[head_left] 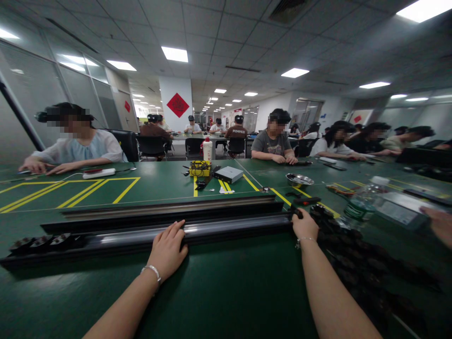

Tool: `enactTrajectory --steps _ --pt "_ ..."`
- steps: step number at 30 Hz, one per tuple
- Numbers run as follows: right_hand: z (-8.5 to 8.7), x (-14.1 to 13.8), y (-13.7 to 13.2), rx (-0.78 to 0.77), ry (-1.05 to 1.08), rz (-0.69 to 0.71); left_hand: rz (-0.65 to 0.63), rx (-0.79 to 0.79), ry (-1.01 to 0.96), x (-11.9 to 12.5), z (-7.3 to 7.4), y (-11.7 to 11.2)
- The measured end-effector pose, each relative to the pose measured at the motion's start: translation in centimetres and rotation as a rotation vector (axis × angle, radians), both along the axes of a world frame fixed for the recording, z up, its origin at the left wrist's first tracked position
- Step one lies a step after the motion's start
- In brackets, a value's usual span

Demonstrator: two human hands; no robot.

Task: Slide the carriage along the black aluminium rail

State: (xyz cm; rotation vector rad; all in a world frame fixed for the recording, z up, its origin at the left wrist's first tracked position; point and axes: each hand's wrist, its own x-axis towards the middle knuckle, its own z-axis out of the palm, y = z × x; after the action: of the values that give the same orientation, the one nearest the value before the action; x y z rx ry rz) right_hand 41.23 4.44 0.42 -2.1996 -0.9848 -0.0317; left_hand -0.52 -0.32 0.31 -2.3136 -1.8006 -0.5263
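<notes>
A long black channel-shaped rail lies across the table in front of me. My left hand rests on its middle, fingers stretched out along the surface and thumb on the near side. At the rail's right end, my right hand has its fingers closed around a small black part; most of that part is hidden by the fingers. Several black pieces with metal studs sit in the rail's left end. Behind it, a second long dark rail lies roughly parallel.
A blurred heap of black parts spreads at right, with a plastic water bottle behind it. Farther back are a metal bowl, a grey box and a yellow box. Another person's hand enters at right.
</notes>
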Motion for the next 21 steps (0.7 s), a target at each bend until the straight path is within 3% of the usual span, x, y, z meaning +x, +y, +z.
enactTrajectory --steps 21 --pt "0.11 0.18 -0.33 0.030 0.049 -0.027 0.004 0.002 0.016 -0.20 -0.30 0.05"
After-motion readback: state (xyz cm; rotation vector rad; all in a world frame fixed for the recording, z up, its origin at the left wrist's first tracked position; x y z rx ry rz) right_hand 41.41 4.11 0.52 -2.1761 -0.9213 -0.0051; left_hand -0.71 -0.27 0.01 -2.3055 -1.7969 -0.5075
